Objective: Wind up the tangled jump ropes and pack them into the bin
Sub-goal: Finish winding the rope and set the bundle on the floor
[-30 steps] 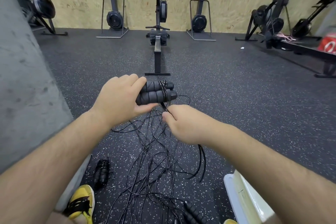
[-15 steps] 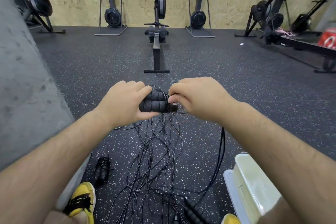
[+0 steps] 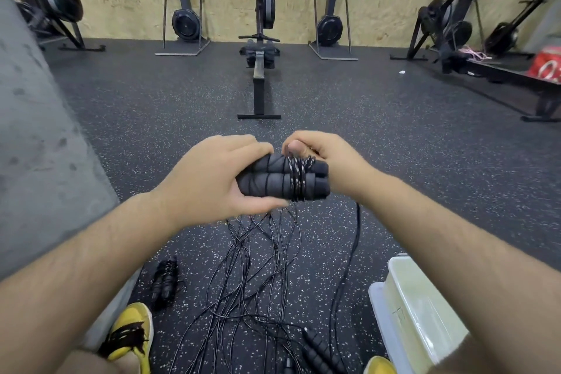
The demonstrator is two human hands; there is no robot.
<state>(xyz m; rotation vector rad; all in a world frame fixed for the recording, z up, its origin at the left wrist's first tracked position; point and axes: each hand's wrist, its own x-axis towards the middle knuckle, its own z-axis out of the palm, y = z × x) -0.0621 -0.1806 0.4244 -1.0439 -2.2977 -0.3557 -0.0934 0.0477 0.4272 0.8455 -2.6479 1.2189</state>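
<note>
Speckled gym floor [image 3: 151, 118] beneath us — our left hand [image 3: 209, 179] grips the paired handles [image 3: 273, 182], lying left-right; right hand [image 3: 331, 161], fingers [image 3: 299, 147] curled, pinches the cord [image 3: 296, 179] at their right end — bin [image 3: 425, 307] near right.

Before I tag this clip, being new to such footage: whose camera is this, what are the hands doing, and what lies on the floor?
No machine here: a person wears one camera on the head, looking forward and down at their own arms. The left hand grips two black foam handles side by side. The right hand pinches the thin cord wrapped round them. Loose cords trail in a tangle on the speckled floor. A wound rope lies left of them, a pale bin stands on the right, and more handles lie by the near edge. Rowing machines stand toward the far wall.
</note>
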